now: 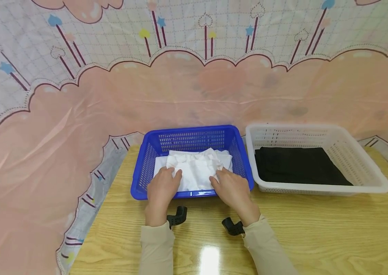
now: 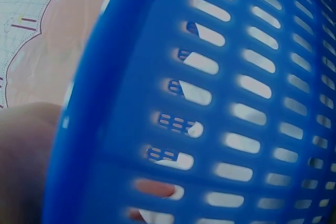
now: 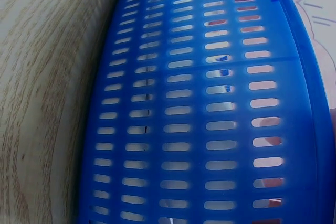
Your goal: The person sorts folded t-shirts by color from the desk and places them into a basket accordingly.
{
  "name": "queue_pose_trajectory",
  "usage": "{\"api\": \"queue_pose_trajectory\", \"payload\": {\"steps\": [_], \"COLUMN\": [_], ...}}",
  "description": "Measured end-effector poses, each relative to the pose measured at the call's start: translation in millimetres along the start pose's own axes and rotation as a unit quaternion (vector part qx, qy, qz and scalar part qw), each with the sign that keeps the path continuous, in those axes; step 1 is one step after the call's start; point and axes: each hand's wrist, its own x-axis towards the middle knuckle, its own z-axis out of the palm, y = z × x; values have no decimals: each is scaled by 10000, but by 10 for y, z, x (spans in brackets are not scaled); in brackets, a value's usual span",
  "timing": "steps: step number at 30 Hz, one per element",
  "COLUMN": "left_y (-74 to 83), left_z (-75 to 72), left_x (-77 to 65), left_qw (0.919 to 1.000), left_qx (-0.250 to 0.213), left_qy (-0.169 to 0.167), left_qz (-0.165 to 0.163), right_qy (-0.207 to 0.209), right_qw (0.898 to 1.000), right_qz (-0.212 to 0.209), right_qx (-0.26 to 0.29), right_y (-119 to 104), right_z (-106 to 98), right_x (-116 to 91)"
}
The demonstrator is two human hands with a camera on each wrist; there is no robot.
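Observation:
White folded clothing (image 1: pixel 197 173) lies inside the blue plastic basket (image 1: pixel 194 194) in the head view. My left hand (image 1: pixel 162 188) reaches over the basket's near side and grips the left edge of the top white garment. On the opposite edge, my right hand (image 1: pixel 231 188) holds the same garment, thumb toward the middle. Some fingertips are hidden by the hands and cloth. In the left wrist view, the slotted basket wall (image 2: pixel 210 114) covers most of the hand's work. The right wrist view likewise shows mainly the basket wall (image 3: pixel 178 108), with white cloth behind the slots.
Close on the right stands a white plastic basket (image 1: pixel 324 188) with folded black clothing (image 1: pixel 297 166) in it. Both baskets are on a wood-grain table (image 1: pixel 197 233). A patterned pink-and-white curtain (image 1: pixel 194 91) hangs behind and down the left side.

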Motion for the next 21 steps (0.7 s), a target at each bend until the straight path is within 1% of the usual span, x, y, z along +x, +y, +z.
{"api": "queue_pose_trajectory", "payload": {"steps": [4,10,12,14,18,21], "left_y": [7,11,11,16,28,20], "left_z": [-1,5,7,10,25,39], "left_x": [9,-2,-6,-8,0,2], "left_qw": [10000,10000,10000,9999,9999,9998], "left_qx": [6,15,54,76,134,162], "left_qy": [64,-28,-65,-71,-32,116], "left_qz": [38,3,-36,-68,14,86], "right_qy": [26,13,71,245,657,672], "right_qw": [10000,9997,9997,9994,9976,9970], "right_qz": [55,185,197,131,-48,-265], "right_qx": [67,126,152,184,218,265], "right_y": [14,21,17,23,38,36], "right_z": [-9,-1,6,11,20,31], "right_x": [1,-7,-9,-6,12,24]}}
